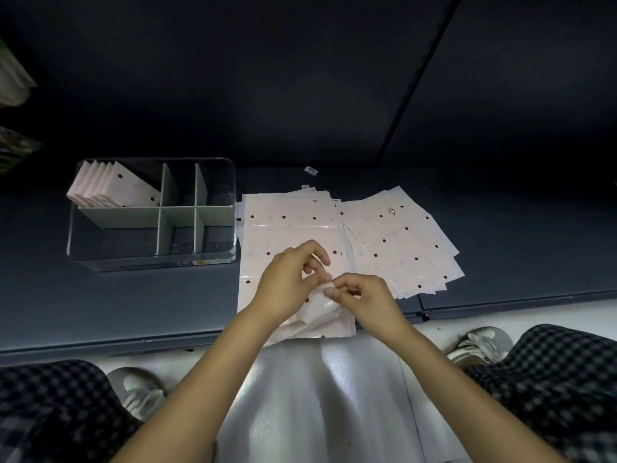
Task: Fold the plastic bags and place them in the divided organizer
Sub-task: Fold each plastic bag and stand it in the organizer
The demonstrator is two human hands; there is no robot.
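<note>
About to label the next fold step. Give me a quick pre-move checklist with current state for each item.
1. Both hands on the same bag: left hand and right hand pinch the lifted bag at its top edge: ok.
2. Bag separated from the flat stack beneath: cannot tell.
3. Organizer within view, beside the stack: ok.
4. Free compartments: five look empty; folded bags fill only the far-left one: ok.
5. Fanned pile away from the hands: ok.
</note>
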